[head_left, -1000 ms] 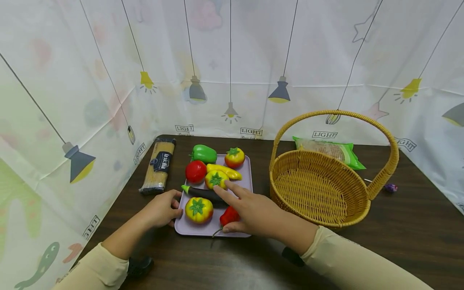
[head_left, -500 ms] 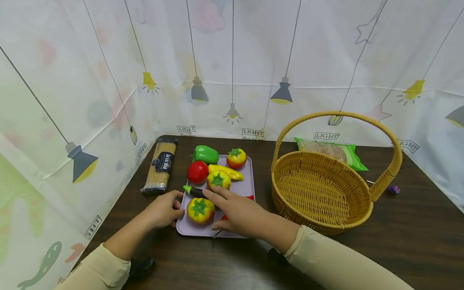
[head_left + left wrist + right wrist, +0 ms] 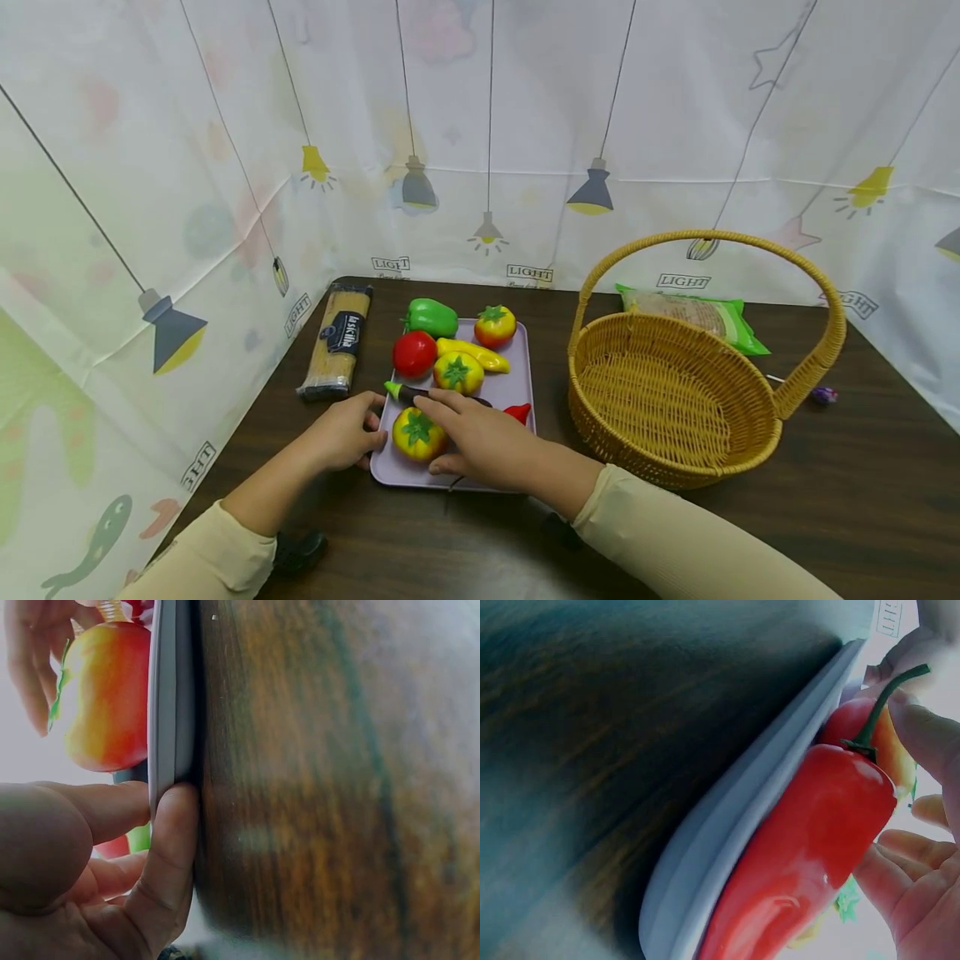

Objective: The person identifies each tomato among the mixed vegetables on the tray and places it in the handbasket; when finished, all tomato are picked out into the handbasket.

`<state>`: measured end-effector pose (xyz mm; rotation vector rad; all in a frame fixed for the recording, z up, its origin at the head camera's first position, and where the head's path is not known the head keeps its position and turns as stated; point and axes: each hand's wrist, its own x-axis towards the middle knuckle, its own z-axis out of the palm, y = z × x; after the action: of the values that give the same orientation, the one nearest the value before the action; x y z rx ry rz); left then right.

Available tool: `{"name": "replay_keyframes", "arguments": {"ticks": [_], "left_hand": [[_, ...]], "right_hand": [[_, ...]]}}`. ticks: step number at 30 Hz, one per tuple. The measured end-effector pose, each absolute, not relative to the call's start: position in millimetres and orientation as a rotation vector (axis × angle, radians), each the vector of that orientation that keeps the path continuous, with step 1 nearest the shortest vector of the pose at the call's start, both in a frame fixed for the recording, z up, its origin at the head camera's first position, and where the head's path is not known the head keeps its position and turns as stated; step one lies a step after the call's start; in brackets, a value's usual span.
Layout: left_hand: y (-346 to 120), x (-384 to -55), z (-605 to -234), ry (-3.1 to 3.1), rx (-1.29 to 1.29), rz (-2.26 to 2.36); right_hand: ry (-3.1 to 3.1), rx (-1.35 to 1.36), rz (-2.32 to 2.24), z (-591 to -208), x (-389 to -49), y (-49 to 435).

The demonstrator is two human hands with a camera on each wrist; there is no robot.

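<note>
My left hand [image 3: 348, 433] pinches the left rim of the lilac tray [image 3: 517, 385]; in the left wrist view its fingers [image 3: 174, 825] lie against that rim. Over the tray's front right, my right hand [image 3: 487, 442] is spread with loosely bent fingers, holding nothing. Its fingertips are close to a yellow-red fruit with a green leafy top [image 3: 418, 435]; I cannot tell whether they touch. Beneath this palm lies a red pepper [image 3: 802, 847], mostly hidden in the head view. Behind the hand is a dark eggplant [image 3: 408, 393], partly covered.
Farther back on the tray are a green bell pepper [image 3: 431, 318], a red tomato [image 3: 414, 355], a yellow pepper [image 3: 472, 356] and similar fruits. A wicker basket [image 3: 652, 408] stands right of it. Packed spaghetti [image 3: 337, 342], a green-edged bag [image 3: 731, 321] and a lollipop [image 3: 823, 395] lie around.
My right hand has moved left across the tray, from above the red pepper toward the front yellow-red fruit. The left hand keeps its hold on the rim.
</note>
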<state>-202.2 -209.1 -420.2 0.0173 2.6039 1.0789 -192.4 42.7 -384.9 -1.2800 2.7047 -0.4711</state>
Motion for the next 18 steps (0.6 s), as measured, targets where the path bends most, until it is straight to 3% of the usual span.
{"name": "replay_keyframes", "arguments": {"ticks": [18], "left_hand": [[-207.5,-197.9,-420.1,2.61,0.051,1.151]], "right_hand": [[2.697,-1.318,-0.487,-392.5,-192.9,34.4]]}}
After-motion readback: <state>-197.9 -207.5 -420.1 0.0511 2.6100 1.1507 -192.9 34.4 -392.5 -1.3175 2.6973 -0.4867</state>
